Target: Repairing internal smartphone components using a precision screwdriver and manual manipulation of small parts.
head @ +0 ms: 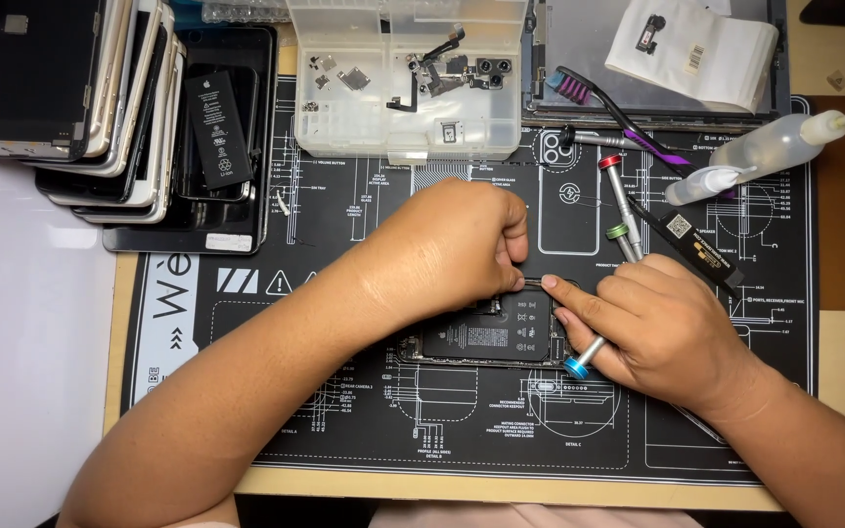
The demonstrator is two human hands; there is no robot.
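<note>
Bright even overhead light, soft shadows (left edge overexposed).

Frame centre: left hand (452,249) steadies an opened phone (486,337) on the black mat (344,430); right hand (662,328) grips a blue-capped screwdriver (579,364).

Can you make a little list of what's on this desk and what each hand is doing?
Surface: black repair mat with white diagrams
Left hand: pinching a small part over the opened phone
Right hand: holding a blue-tipped screwdriver, fingertip by the phone's top edge
Back left: stack of phone screens
Back middle: clear parts box with small metal pieces
Back right: squeeze bottle, brush, two more screwdrivers
</note>
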